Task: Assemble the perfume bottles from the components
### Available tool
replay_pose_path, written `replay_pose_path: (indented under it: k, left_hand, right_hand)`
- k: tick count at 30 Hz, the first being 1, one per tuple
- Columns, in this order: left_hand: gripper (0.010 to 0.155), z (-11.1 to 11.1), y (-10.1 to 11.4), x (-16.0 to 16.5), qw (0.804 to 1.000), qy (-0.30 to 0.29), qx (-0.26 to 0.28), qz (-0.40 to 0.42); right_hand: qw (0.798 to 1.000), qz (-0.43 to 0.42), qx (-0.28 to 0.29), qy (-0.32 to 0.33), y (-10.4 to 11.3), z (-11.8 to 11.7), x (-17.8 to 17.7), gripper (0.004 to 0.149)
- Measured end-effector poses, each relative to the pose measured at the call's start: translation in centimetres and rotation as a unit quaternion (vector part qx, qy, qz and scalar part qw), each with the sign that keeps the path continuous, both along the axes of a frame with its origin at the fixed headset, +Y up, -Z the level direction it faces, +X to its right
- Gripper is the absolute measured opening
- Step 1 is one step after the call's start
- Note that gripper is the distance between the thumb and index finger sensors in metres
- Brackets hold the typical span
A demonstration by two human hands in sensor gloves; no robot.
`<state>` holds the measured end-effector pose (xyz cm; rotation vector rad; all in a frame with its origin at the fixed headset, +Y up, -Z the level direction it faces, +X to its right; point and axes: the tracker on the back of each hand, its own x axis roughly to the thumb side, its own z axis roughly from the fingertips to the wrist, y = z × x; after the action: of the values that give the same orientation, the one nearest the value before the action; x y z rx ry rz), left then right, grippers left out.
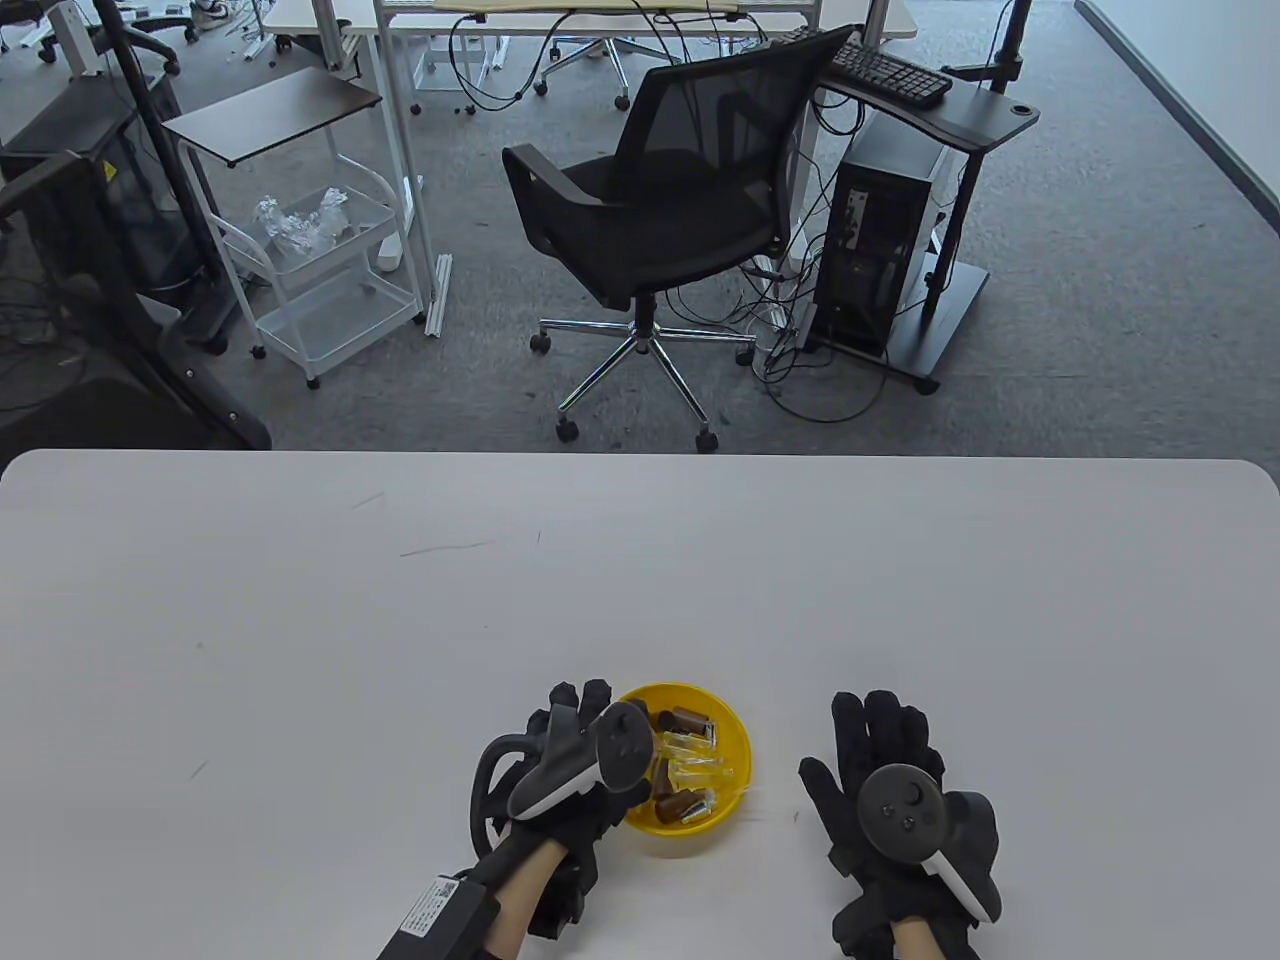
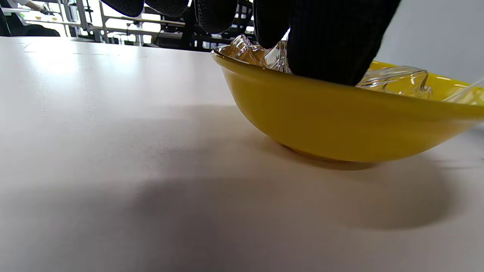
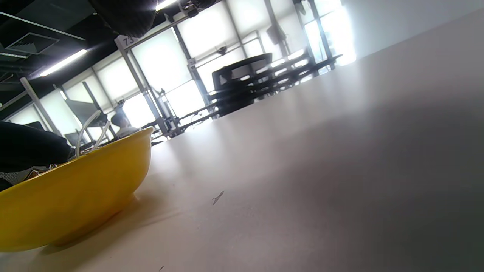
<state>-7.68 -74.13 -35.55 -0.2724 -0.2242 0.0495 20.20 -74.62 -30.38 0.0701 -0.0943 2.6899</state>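
White table [image 1: 300, 620], grey carpet [image 1: 1100, 330] beyond

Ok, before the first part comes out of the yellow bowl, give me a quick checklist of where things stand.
1. Bowl upright on table: ok.
2. Parts in bowl, brown bottles and clear pieces: ok.
3. Left hand at bowl, fingers reaching over the rim: ok.
4. Left hand actually gripping a part: cannot tell, fingertips hidden.
5. Right hand free, flat beside bowl, holding nothing: ok.
6. Every component type present: cannot tell, pile too jumbled.
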Motion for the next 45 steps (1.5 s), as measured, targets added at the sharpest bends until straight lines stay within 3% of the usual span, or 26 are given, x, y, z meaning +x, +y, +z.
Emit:
replay_pose_path:
  k: [9,23,35,45]
  left_hand:
    - [0.078,0.5,-0.4,1.1,0.999,-0.019,0.026,-0.031]
    - [0.072,0.0,-0.8,1.1,0.999,-0.032,0.009,0.03]
    - [0.059,0.0,-0.7,0.8,0.996,-0.034,0.023,0.084]
    - [0.058,1.0,2.1,-0.9,0.981,-0.027,0.06,0.181]
  right_hand:
    - [1.0,-0.008,-0.003,0.004,0.0,0.0,0.0,0.066]
    - [1.0,-0.009,-0.006,0.005,0.1,0.0,0.0,0.066]
    - [1.0,-0.014,-0.009,0.003,0.2,0.0,0.0,0.066]
    - [1.0,-0.011,-0.007,0.002,0.3,0.1,0.2,0.065]
